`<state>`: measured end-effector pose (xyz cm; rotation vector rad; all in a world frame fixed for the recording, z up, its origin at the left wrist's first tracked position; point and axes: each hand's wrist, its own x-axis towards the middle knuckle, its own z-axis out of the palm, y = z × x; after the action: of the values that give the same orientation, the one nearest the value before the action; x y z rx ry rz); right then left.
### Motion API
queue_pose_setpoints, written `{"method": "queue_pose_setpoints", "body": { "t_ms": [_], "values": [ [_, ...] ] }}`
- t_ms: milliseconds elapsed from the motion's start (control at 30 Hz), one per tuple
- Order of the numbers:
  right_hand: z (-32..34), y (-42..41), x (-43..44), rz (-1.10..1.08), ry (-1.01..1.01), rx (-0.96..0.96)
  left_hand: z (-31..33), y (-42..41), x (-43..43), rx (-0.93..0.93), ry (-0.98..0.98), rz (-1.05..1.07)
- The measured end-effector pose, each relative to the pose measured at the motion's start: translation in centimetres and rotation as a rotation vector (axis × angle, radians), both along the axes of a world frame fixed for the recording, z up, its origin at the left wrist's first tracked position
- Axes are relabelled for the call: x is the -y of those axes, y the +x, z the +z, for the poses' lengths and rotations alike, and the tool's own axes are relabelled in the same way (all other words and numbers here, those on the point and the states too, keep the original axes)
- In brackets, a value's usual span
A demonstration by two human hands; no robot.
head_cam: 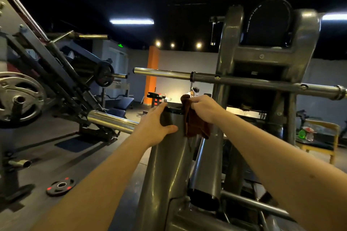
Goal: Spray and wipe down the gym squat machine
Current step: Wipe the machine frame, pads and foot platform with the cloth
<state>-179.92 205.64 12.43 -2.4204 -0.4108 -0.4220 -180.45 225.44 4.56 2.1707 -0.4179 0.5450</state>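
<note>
– fingers [161, 108] of your left hand [155, 125]: what are they doing?
– they and the thumb clasp the upright post [169, 159] of the squat machine [262, 58] just under its capped top, steadying it.
– and to the right?
– your right hand [203, 108] is clenched on the brown cloth [195, 125], bunched against the post's top right edge, the rest hanging down that side.
– so which step?
– wiping, i'd judge; no spray bottle shows in either hand.
– next?
– draw the cloth down the post's right side with firm pressure, then shift your left hand so the patch under it gets wiped too. the long bar [244, 80] beyond likely comes after.
</note>
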Motion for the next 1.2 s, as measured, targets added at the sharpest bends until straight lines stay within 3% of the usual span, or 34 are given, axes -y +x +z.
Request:
{"method": "queue_pose_setpoints", "body": {
  "t_ms": [167, 400, 567, 667, 733, 800, 1000, 1200],
  "values": [
    [2.3, 2.9, -3.6, 0.007, -0.348, -0.027, -0.5, 0.5, 0.0, 0.028, -0.003, 0.009],
    [3.2, 4.3, -5.6, 0.06, -0.549, 0.048, -0.8, 0.6, -0.2, 0.02, -0.019, 0.027],
    [2.0, 1.1, -2.7, 0.152, -0.424, -0.125, -1.1, 0.5, 0.1, 0.006, -0.027, 0.046],
    [-0.6, -0.6, -0.5, 0.199, -0.509, 0.126, -1.7, 0.8, 0.2, 0.025, -0.061, 0.039],
    [-2.1, -0.3, 0.0, 0.187, -0.449, 0.276, -1.8, 1.1, 0.2, 0.011, -0.075, 0.036],
    [-2.1, 0.4, -1.1, 0.159, -0.389, 0.229, -2.0, 1.3, 0.1, 0.007, -0.086, 0.031],
    [0.0, 1.4, -4.5, 0.053, -0.542, 0.16, -1.7, 1.6, -0.3, -0.002, -0.103, -0.009],
    [-3.8, 0.4, -1.6, 0.033, -0.218, 0.389, -1.3, 0.7, 0.0, 0.005, -0.113, -0.024]
  ]
}}
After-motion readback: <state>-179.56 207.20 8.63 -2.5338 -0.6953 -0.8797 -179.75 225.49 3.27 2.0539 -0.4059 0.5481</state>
